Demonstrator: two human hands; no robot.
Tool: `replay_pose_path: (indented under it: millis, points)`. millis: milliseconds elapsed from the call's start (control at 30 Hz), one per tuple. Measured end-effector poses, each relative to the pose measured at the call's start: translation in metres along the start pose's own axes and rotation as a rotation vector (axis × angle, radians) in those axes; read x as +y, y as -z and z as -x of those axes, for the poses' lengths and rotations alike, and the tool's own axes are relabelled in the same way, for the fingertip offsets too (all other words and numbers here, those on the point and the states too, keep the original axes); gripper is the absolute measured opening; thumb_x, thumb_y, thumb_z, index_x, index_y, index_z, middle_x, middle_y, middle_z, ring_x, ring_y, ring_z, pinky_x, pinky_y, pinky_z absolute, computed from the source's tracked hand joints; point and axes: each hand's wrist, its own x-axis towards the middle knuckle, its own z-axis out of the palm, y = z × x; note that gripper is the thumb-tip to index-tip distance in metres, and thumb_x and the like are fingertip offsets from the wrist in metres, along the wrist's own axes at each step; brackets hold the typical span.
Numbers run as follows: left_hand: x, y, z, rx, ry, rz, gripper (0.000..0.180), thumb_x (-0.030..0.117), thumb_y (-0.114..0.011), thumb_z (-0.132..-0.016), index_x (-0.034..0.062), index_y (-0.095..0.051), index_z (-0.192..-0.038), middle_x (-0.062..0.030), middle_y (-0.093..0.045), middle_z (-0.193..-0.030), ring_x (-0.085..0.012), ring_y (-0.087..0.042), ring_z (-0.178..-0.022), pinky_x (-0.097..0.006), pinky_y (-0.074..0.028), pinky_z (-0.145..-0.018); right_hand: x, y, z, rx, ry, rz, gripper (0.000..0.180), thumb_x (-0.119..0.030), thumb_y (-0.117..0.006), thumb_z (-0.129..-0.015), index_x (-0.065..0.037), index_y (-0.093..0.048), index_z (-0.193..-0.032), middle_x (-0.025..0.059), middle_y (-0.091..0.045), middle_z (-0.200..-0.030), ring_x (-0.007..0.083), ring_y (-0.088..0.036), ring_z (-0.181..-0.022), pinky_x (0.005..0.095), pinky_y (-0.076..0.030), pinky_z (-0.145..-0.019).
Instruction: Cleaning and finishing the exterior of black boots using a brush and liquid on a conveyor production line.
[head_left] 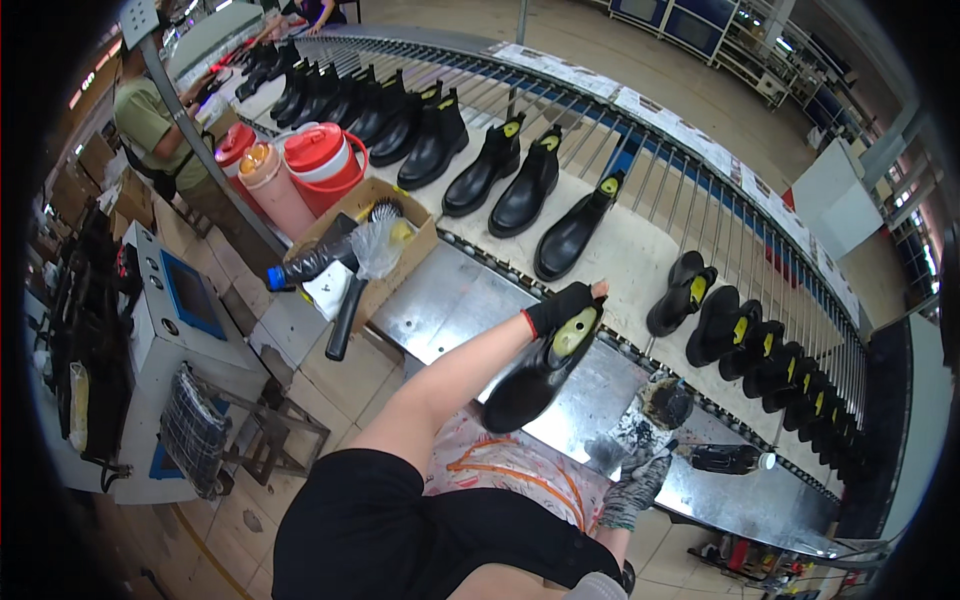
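A black ankle boot [525, 390] with a yellow lining is tilted over the metal worktop [455, 312]. My left hand [566, 308], in a black fingerless glove, is closed on the top of its shaft. In a grey knitted glove, my right hand [638, 485] is closed at the worktop's near edge. A slim dark tip shows by its fingers, too small to name. Just beyond it stands a stained dark pot [667, 403], with dark smears around it. To its right lies a dark bottle [725, 458] with a white cap.
Black boots [570, 235] line the pale conveyor belt [632, 250] on both sides. At left, a cardboard box [412, 245] holds a brush, a bottle and plastic. Red jugs [325, 160] stand behind it. A control cabinet [160, 300] and another person [150, 120] are further left.
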Motion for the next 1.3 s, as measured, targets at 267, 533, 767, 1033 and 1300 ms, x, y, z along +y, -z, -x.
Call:
replay_pose_path:
  millis: [267, 533, 767, 1033, 1300]
  points:
    - [0.067, -0.002, 0.067, -0.304, -0.736, 0.075, 0.074, 0.068, -0.029, -0.087, 0.0054, -0.059, -0.061, -0.0065, -0.063, -0.067, -0.0202, -0.056, -0.073, -0.033, -0.040, -0.077, -0.017, -0.016, 0.034, 0.028, -0.083, -0.006, 0.041, -0.022, -0.052, -0.092, -0.013, -0.041, -0.130, 0.0073, -0.061, -0.098, 0.0152, -0.061, -0.081, 0.0248, -0.052, -0.069]
    - [0.096, -0.008, 0.079, -0.369, -0.832, 0.015, 0.079, 0.079, -0.035, -0.075, 0.0061, -0.059, -0.054, -0.0059, -0.059, -0.057, -0.0183, -0.052, -0.062, -0.032, -0.039, -0.072, -0.005, -0.013, 0.024, -0.199, -0.064, -0.246, 0.041, -0.010, -0.049, -0.090, -0.005, -0.040, -0.130, 0.0137, -0.051, -0.121, 0.0275, -0.056, -0.107, 0.0337, -0.050, -0.090]
    - [0.098, -0.023, 0.075, -0.430, -0.767, 0.072, 0.080, 0.081, -0.039, -0.071, 0.0057, -0.059, -0.054, -0.0065, -0.058, -0.057, -0.0169, -0.050, -0.059, -0.032, -0.035, -0.077, -0.019, -0.009, 0.013, -0.221, -0.232, -0.077, 0.025, -0.011, -0.055, -0.090, -0.005, -0.051, -0.113, 0.0153, -0.060, -0.103, 0.0139, -0.061, -0.070, 0.0165, -0.048, -0.047]
    - [0.095, -0.032, 0.080, -0.551, -0.727, 0.032, 0.080, 0.086, -0.040, -0.066, 0.0091, -0.061, -0.054, -0.0036, -0.059, -0.058, -0.0196, -0.049, -0.069, -0.035, -0.028, -0.085, -0.106, -0.038, 0.042, -0.601, -0.123, 0.565, 0.023, -0.009, -0.061, -0.085, -0.001, -0.060, -0.106, 0.0095, -0.065, -0.094, 0.0109, -0.062, -0.065, 0.0218, -0.050, -0.051]
    - [0.095, -0.041, 0.076, -0.654, -0.749, 0.028, 0.079, 0.083, -0.044, -0.067, 0.0075, -0.058, -0.053, -0.0057, -0.056, -0.055, -0.0207, -0.048, -0.066, -0.032, -0.036, -0.076, -0.148, -0.105, 0.050, -1.004, 0.726, 1.367, 0.028, -0.025, -0.068, -0.078, -0.019, -0.068, -0.105, 0.0035, -0.066, -0.106, 0.0220, -0.060, -0.098, 0.0357, -0.046, -0.085]
